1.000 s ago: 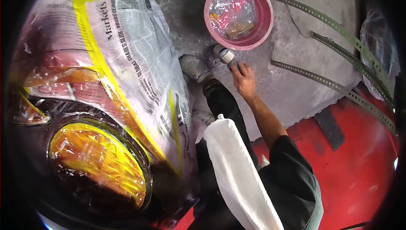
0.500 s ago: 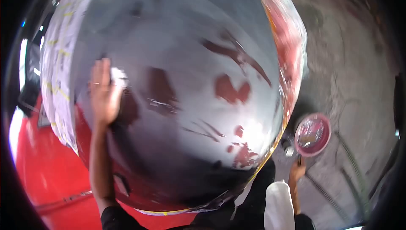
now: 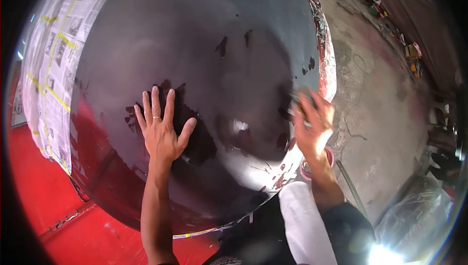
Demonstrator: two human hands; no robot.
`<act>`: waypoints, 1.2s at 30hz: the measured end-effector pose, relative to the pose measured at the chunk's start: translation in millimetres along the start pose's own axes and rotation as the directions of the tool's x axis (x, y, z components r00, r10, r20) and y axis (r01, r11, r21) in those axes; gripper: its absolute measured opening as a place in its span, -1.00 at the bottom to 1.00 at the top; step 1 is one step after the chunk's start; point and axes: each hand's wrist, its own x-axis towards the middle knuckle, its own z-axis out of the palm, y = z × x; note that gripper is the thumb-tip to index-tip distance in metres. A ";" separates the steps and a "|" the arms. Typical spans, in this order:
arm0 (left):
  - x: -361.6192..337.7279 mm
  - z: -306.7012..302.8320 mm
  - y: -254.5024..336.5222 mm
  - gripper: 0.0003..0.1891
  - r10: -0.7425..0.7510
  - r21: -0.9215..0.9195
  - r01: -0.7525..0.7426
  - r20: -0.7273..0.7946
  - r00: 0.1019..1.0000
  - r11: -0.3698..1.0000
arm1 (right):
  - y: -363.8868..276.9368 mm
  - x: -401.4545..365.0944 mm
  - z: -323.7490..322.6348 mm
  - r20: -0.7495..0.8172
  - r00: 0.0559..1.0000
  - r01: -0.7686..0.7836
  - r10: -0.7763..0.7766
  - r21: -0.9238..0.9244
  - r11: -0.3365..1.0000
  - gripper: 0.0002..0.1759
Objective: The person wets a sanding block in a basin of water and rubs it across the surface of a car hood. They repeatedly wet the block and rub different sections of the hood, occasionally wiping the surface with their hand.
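My left hand [image 3: 163, 131] lies flat with its fingers spread on a large dark, wet panel [image 3: 195, 21]. Dark reddish patches show beside and below it, and a ring is on one finger. Near the panel's right edge, my right hand [image 3: 314, 123] is closed round a small dark pad [image 3: 303, 106] pressed to the surface; the pad is partly hidden by the fingers. Below my right wrist, a pink bucket [image 3: 330, 158] shows only in part behind the forearm.
Newspaper with yellow tape [image 3: 56, 55] covers the left side, above a red surface [image 3: 34, 182]. Concrete floor [image 3: 375, 133] lies to the right, with a hose [image 3: 352, 187], clear plastic sheeting [image 3: 417, 211] and small items [image 3: 413, 53] by a curtain.
My right hand has risen from beside the bucket to the panel's right edge, with the pad in it. My left hand now rests further right on the panel, and the view has shifted.
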 end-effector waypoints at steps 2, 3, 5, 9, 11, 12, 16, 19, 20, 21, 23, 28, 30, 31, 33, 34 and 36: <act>0.9 1.9 -1.1 -0.16 -0.002 0.000 0.002 -0.025 1.000 1.000 | -11.7 22.3 29.1 0.042 0.996 0.072 -0.077 0.103 0.992 -0.55; 1.0 1.5 0.0 -0.16 -0.007 -0.007 0.007 -0.026 1.000 1.000 | -16.6 31.0 40.6 0.055 0.996 0.067 -0.072 0.094 0.993 -0.55; -0.6 1.1 -0.4 -0.16 -0.012 -0.017 0.011 -0.009 1.000 1.000 | -26.2 45.5 57.2 0.073 0.992 0.091 -0.106 0.185 0.978 -0.53; 0.6 0.9 -0.4 -0.15 -0.019 -0.031 0.019 -0.009 1.000 0.999 | -32.2 65.7 72.7 0.082 0.994 0.056 -0.075 0.208 0.977 -0.55; 1.7 -0.4 -1.0 -0.16 -0.024 -0.046 0.024 -0.001 1.000 0.999 | -33.1 63.7 77.9 0.105 0.992 0.045 -0.068 0.208 0.977 -0.54; 2.4 -1.8 -1.1 -0.16 -0.029 -0.057 0.029 0.008 1.000 0.998 | -32.8 61.3 78.2 0.126 0.990 0.033 -0.060 0.212 0.977 -0.53; 36.9 -8.8 -30.2 -0.15 -0.076 -0.058 0.072 -0.068 0.995 0.996 | -32.3 38.4 60.2 0.151 0.985 0.048 -0.079 0.200 0.979 -0.55; 99.8 1.7 -69.7 -0.16 -0.101 0.032 0.105 -0.105 0.989 0.994 | -32.2 38.3 63.6 0.160 0.984 0.053 -0.081 0.174 0.983 -0.55; 109.4 3.8 -76.7 -0.17 -0.108 0.030 0.112 -0.124 0.986 0.993 | -35.8 58.8 72.2 0.168 0.982 0.054 -0.084 0.176 0.983 -0.55; 109.5 5.6 -79.8 -0.17 -0.117 0.025 0.121 -0.114 0.987 0.992 | -40.6 82.3 81.6 0.167 0.985 0.010 -0.043 0.196 0.981 -0.55; 109.2 8.5 -81.2 -0.16 -0.127 0.065 0.138 -0.150 0.980 0.988 | -40.4 102.2 100.3 0.147 0.989 -0.035 -0.002 0.252 0.967 -0.59; 110.1 9.7 -81.8 -0.11 -0.145 0.046 0.154 -0.156 0.977 0.987 | -40.8 34.3 69.4 0.183 0.983 -0.052 0.012 0.216 0.975 -0.63; 114.9 8.6 -79.9 -0.11 -0.132 0.042 0.140 -0.158 0.979 0.989 | -40.2 71.4 83.9 0.184 0.982 -0.086 0.050 0.193 0.977 -0.60; 114.3 8.8 -79.4 -0.13 -0.138 0.036 0.145 -0.158 0.978 0.989 | -39.4 91.2 94.0 0.169 0.983 -0.106 0.072 0.204 0.973 -0.57; 107.9 7.9 -82.2 -0.16 -0.128 0.046 0.136 -0.142 0.982 0.990 | -40.6 74.8 90.7 0.176 0.981 -0.120 0.082 0.213 0.970 -0.57; 107.8 9.9 -83.7 -0.16 -0.130 0.060 0.139 -0.143 0.981 0.988 | -39.9 69.3 89.6 0.165 0.984 -0.108 0.072 0.216 0.970 -0.58; 113.4 11.3 -84.1 -0.16 -0.123 0.073 0.135 -0.151 0.981 0.988 | -46.4 38.7 72.7 0.167 0.986 -0.026 -0.015 0.243 0.970 -0.56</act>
